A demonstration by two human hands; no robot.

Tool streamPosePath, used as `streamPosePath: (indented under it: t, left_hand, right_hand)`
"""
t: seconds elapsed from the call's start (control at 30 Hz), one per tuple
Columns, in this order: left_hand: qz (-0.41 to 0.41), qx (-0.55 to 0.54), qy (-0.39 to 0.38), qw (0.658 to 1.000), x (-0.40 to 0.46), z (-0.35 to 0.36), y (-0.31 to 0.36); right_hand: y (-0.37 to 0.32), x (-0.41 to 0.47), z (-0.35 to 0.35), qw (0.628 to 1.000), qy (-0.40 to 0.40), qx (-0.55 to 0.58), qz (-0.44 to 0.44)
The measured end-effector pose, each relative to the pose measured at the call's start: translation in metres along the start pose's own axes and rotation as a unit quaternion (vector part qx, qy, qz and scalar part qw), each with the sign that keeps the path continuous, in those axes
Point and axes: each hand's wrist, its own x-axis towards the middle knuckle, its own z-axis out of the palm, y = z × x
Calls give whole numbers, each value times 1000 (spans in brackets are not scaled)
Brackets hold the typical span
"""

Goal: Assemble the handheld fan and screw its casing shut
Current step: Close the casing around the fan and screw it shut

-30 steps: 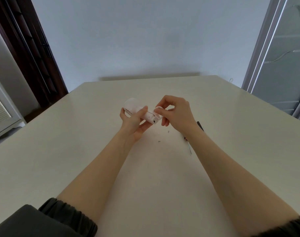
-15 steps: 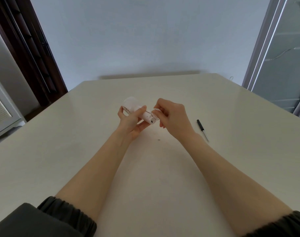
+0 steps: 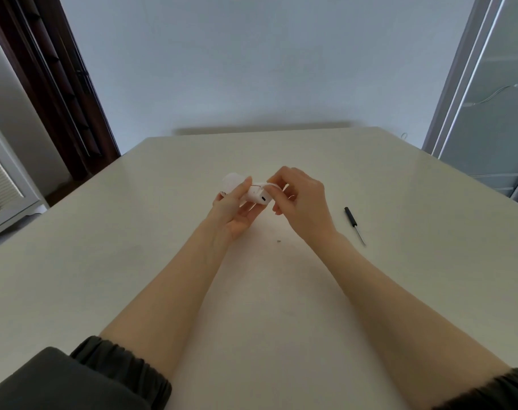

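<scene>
A small white handheld fan (image 3: 256, 195) is held above the middle of the table, its round head pointing away and its handle end with a dark port facing me. My left hand (image 3: 232, 210) grips the fan's body from below and the left. My right hand (image 3: 300, 201) pinches a white casing piece against the handle's top right side. A small black screwdriver (image 3: 353, 224) lies on the table to the right of my right hand. One tiny dark screw (image 3: 278, 241) lies on the table below my hands.
The cream table (image 3: 133, 276) reaches to a pale wall at the back. A dark door frame (image 3: 59, 84) stands at the left, a white louvred cabinet (image 3: 3, 187) beside it, and a glass door (image 3: 488, 99) at the right.
My right arm has swung left, uncovering the screwdriver on the table. The fan's handle end has turned toward me, and my right fingers have shifted along the casing.
</scene>
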Motion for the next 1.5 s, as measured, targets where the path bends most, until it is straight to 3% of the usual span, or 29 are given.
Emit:
streamPosePath:
  t: [0.33, 0.5, 0.8, 1.03, 1.3, 1.4, 1.5]
  left_hand:
    - [85, -35, -36, 995, 0, 1, -6]
    - [62, -25, -57, 996, 0, 1, -4]
    - [9, -57, -65, 996, -10, 5, -6]
    - [-37, -44, -72, 996, -16, 13, -10]
    - [13, -31, -77, 996, -11, 11, -7]
    - [36, -49, -79, 995, -9, 11, -8]
    - [23, -69, -110, 991, -12, 13, -8]
  right_hand:
    - [2, -3, 12, 997, 6, -55, -53]
    - [4, -7, 12, 989, -2, -138, -51]
    - [5, -8, 14, 990, -16, -132, -38]
    - [4, -7, 15, 986, 31, -153, -56]
    - [1, -6, 19, 969, 73, -218, -85]
    - [-2, -6, 21, 976, 85, -188, -71]
    - [-6, -5, 21, 990, 113, -77, 23]
